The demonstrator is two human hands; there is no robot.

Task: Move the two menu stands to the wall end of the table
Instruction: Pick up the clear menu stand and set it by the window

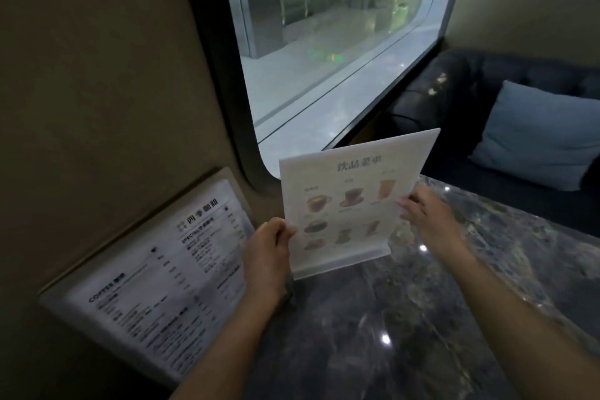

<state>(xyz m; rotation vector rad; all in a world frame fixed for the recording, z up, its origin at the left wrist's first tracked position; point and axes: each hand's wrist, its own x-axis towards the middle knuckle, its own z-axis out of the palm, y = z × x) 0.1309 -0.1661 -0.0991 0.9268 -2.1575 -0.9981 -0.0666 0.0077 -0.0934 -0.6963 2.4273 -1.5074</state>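
Note:
A clear acrylic drinks menu stand (352, 191) with pictures of cups stands upright on the dark marble table (406, 318), close to the window and wall. My left hand (266, 256) grips its left edge. My right hand (425, 214) holds its right edge, fingers on the front face. A second menu stand (165, 269), white with black text, leans against the beige wall at the table's left end, beside my left forearm.
A large window (324, 42) with a dark frame rises behind the table. A dark sofa (454, 91) with a light blue cushion (535, 136) sits at the right. The beige wall (97, 75) bounds the left side.

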